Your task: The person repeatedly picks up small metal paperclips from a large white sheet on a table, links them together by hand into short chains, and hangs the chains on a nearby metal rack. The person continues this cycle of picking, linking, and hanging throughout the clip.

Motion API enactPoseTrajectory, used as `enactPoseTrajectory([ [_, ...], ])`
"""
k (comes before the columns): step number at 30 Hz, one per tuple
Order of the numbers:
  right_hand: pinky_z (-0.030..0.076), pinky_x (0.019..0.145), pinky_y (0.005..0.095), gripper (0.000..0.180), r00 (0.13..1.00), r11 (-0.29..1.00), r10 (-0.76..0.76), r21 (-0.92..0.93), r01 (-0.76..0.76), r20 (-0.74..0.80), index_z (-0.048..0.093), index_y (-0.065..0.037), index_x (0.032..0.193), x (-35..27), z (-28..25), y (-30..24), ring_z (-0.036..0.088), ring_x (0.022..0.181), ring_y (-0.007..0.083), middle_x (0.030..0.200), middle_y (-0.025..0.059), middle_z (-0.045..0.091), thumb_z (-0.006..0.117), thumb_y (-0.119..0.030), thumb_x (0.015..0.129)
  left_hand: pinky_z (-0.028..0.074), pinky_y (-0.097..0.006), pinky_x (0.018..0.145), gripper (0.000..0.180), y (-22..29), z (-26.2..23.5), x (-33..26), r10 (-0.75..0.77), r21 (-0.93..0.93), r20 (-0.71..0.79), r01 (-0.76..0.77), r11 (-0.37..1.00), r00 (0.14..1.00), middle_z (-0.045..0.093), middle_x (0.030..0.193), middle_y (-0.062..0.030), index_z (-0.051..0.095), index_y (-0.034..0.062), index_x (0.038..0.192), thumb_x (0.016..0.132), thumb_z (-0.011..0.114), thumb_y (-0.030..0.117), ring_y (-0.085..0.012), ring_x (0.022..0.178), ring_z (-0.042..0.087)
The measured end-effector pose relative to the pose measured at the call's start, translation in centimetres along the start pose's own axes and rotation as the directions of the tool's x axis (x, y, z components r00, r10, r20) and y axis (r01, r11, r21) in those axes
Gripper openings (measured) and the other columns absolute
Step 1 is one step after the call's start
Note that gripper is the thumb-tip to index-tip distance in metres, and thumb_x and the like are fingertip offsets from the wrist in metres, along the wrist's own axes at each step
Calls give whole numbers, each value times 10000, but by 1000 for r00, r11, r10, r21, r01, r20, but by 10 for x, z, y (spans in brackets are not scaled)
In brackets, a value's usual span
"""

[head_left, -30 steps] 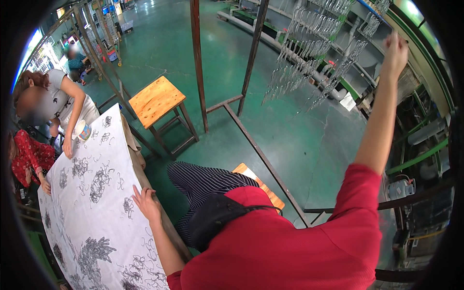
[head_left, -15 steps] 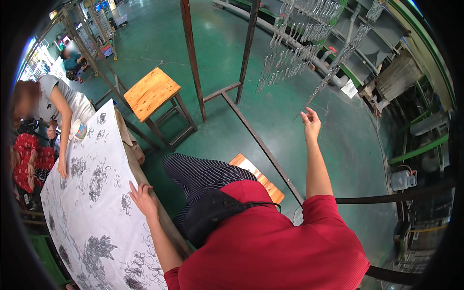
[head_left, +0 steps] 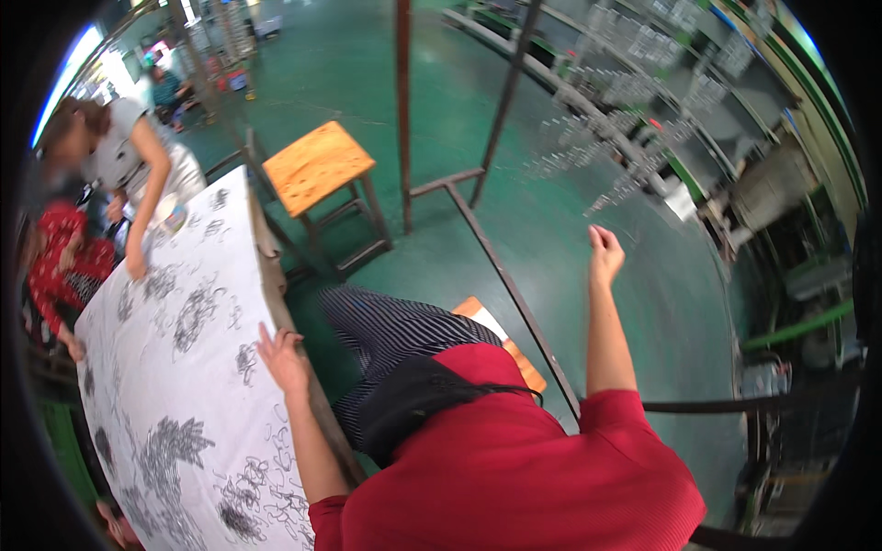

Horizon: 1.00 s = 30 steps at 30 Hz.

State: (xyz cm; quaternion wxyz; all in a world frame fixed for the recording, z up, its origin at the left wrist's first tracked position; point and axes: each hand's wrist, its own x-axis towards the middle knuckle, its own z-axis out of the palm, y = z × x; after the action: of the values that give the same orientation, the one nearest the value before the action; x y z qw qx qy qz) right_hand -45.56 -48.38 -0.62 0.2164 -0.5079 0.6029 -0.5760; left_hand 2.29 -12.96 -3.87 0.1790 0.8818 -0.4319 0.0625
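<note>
White cloth printed with black floral and scrolling motifs (head_left: pixel 156 386), spread flat over a long worktop (head_left: pixel 266 266) at the left of the view; surface matte, slightly creased near the edge, pattern dense in clusters with bare white ground between.

Left hand (head_left: pixel 283 360): fingers loosely spread, palm down, resting on the right-hand border of the printed cloth, just at the worktop edge.

Right hand (head_left: pixel 605 254): raised on an outstretched bare forearm, fingers curled inward into a loose fist; whether anything thin is pinched inside cannot be told. Positioned just below a blurred cluster of hanging pale wire hooks (head_left: pixel 602 151), contact not discernible.

Red ribbed short-sleeved top (head_left: pixel 514 459) and dark pin-striped trousers (head_left: pixel 386 331) in the foreground, with a black pouch (head_left: pixel 413 399) at the waist.

Orange-yellow square wooden stool with a dark metal frame (head_left: pixel 319 165), standing on the glossy green painted floor (head_left: pixel 551 248) just beside the far corner of the worktop. Rust-brown angled steel bars (head_left: pixel 496 266) crossing the floor between stool and right hand.

At the far left end of the cloth: a person in a grey top (head_left: pixel 119 156) leaning over with one hand on the fabric, and a sleeve of red patterned material (head_left: pixel 57 262) beside.
</note>
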Motion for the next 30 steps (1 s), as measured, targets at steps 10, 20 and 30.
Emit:
enactPoseTrajectory([
  [10, 470, 804, 248, 191, 926, 962, -183, 256, 98, 330, 652, 32, 990, -58, 48, -87, 570, 864, 125, 950, 49, 637, 642, -134, 896, 155, -540, 1146, 291, -16, -4, -3, -100, -74, -28, 97, 992, 995, 586, 1146, -19, 664, 155, 852, 609, 676, -5, -284, 1384, 274],
  [20, 386, 922, 337, 308, 505, 787, -408, 574, -228, 760, 531, -3, 1189, -163, 213, -263, 482, 1111, 167, 1217, 85, 528, 517, -226, 977, 482, -366, 852, 298, -15, -75, -84, -629, -737, -263, 268, 620, 731, 624, 1060, -129, 620, 40, 984, 779, 459, -105, -310, 969, 615],
  [30, 429, 855, 367, 124, -205, 609, -687, 399, -686, 697, 550, -25, 963, -408, 344, -357, 517, 953, 222, 1062, 118, 577, 542, -147, 942, 459, -403, 877, 238, -128, -136, -225, -633, -225, -768, 885, 407, 96, 601, 1105, -146, 610, 37, 1025, 792, 603, -10, -329, 1026, 559],
])
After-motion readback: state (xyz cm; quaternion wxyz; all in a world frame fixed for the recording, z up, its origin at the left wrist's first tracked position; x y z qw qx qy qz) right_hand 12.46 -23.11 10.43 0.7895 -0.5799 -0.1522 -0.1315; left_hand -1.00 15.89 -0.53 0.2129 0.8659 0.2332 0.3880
